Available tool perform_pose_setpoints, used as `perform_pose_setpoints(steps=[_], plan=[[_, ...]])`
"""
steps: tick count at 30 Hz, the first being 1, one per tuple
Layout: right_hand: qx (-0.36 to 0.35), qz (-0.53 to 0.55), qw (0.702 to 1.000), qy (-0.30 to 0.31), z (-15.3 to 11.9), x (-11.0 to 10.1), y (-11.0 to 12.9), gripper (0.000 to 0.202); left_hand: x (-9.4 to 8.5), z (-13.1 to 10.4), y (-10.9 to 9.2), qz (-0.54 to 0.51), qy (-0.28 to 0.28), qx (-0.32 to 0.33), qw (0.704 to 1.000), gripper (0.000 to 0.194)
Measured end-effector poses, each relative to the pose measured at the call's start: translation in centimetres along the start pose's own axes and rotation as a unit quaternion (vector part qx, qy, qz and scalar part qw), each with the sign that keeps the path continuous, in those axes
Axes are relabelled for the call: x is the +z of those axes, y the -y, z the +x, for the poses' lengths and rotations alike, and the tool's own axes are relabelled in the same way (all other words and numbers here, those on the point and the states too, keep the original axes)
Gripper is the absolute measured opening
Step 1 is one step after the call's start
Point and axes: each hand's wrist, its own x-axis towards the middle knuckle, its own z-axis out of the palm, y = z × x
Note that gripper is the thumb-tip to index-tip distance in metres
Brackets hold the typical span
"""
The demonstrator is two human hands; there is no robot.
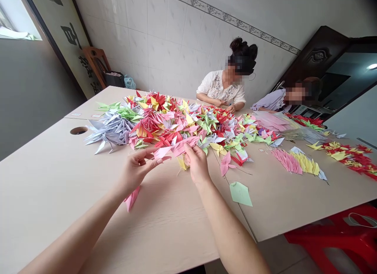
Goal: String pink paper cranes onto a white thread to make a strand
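Note:
Above the near side of the table, both hands hold folded pink paper cranes (185,145) that form a short row. My left hand (140,166) is closed, its thumb and fingers pinching the left end. With thumb and fingers, my right hand (196,163) grips the right end. Another pink folded paper piece (132,198) lies beneath my left wrist, partly hidden by it. A yellow crane (182,163) rests just beside my right hand. Behind the hands spreads a large heap of colourful paper cranes (165,126), with pale lilac ones (110,128) at its left.
Right of my forearm lie a light green paper sheet (240,194) and a single pink crane (226,164). Rows of pink and yellow cranes (304,163) lie farther right. Two people sit across the table (59,179). A red plastic stool (338,238) stands at the lower right.

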Motion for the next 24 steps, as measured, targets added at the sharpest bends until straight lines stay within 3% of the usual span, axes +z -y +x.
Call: perform_pose_setpoints(steps=[3, 14, 21, 24], plan=[[0.005, 0.011, 1.0, 0.001, 0.0, 0.1, -0.1, 0.039, 0.2, -0.2, 0.1, 0.041, -0.033, 0.014, 0.999, 0.045], [-0.026, -0.083, 0.996, 0.023, -1.2, 1.2, -0.7, 0.035, 0.9, -0.6, 1.2, 0.049, -0.016, 0.041, 0.998, 0.044], [-0.013, -0.067, 0.998, 0.014, -1.0, 1.4, -1.2, 0.031, 1.0, -0.7, 0.8, 0.028, -0.03, 0.03, 0.999, 0.045], [0.011, -0.033, 0.999, 0.037, -1.0, 1.4, -1.2, 0.03, 1.1, -0.7, 0.9, 0.028, -0.044, 0.03, 0.998, 0.044]])
